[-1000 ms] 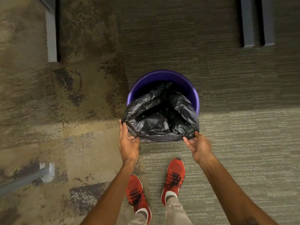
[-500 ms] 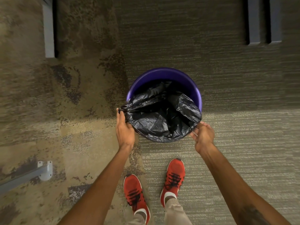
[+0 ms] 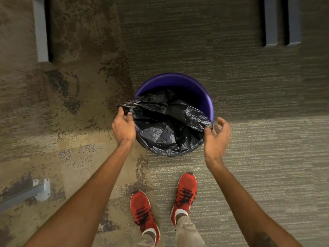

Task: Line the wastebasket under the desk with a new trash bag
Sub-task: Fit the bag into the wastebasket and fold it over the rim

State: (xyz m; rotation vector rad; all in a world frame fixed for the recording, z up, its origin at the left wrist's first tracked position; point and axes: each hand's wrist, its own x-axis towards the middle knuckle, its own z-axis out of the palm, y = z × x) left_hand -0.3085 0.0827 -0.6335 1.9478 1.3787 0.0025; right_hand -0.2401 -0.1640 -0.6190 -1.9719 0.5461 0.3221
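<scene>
A round purple wastebasket (image 3: 187,82) stands on the carpet in front of my feet. A black trash bag (image 3: 165,127) lies in it, its mouth folded over the near rim and stretched toward the left side. The far rim is bare purple. My left hand (image 3: 123,126) pinches the bag's edge at the basket's left side. At the right side my right hand (image 3: 216,134) pinches the bag's edge between thumb and forefinger, with its other fingers spread.
Grey desk legs stand at the upper left (image 3: 41,32) and upper right (image 3: 281,22). A grey metal foot with a bracket (image 3: 35,190) lies at the lower left. My red shoes (image 3: 185,191) are on the carpet just behind the basket.
Both hands moved from the near rim outward and up along the basket's sides, pulling the bag's mouth wider. The near edge of the bag now wraps over the rim.
</scene>
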